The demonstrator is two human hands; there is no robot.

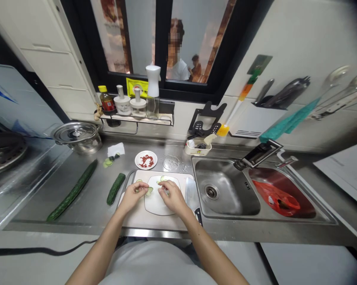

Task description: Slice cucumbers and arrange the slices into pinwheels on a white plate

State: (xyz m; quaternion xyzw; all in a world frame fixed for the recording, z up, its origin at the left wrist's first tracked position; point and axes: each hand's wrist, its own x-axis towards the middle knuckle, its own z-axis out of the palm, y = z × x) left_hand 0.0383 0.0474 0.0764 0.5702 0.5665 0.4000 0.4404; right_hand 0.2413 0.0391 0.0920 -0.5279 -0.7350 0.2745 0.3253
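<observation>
On the cutting board [130,221] lies a white squarish plate [157,208], with both hands above it. The fingers of my left hand [134,194] are closed in a pinch on a thin cucumber slice [149,191] at the plate's left side. Curled over the plate's upper right, my right hand [172,194] has a pale green cucumber slice at its fingers, mostly hidden by them. More cucumber slices [161,179] rest at the plate's far edge, touching or close to the right fingertips. A kitchen knife [191,193] lies along the board's right side, black handle towards me.
Left of the board lie a cut cucumber [116,189] and a long whole cucumber [74,190]. Behind stands a small plate of red pieces [146,160]. A lidded steel pot [79,136] is at the back left. The sink [226,192] adjoins on the right, with a faucet [257,153].
</observation>
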